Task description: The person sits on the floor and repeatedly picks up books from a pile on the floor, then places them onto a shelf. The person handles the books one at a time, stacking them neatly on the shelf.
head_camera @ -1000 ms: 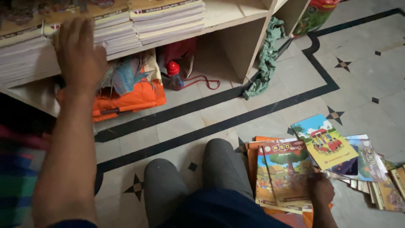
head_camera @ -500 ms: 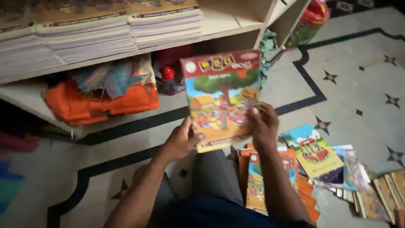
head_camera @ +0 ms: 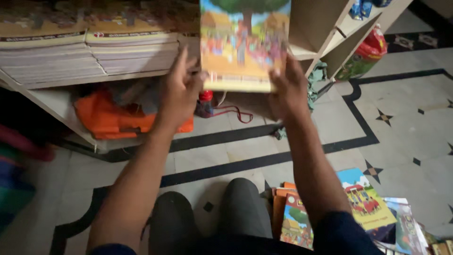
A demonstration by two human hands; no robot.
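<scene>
- While we hold the picture book point(head_camera: 243, 45) up, left hand point(head_camera: 181, 92) and right hand point(head_camera: 288, 89) grip its lower corners.
- It sits just right of the shelf stacks point(head_camera: 94, 54), both hands equally near.

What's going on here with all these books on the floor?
A person sits on a patterned tile floor and holds a picture book up in both hands, left hand on its left edge, right hand on its right. The book is raised in front of a wooden shelf stacked with similar books. More picture books lie in a loose pile on the floor by the person's right side.
</scene>
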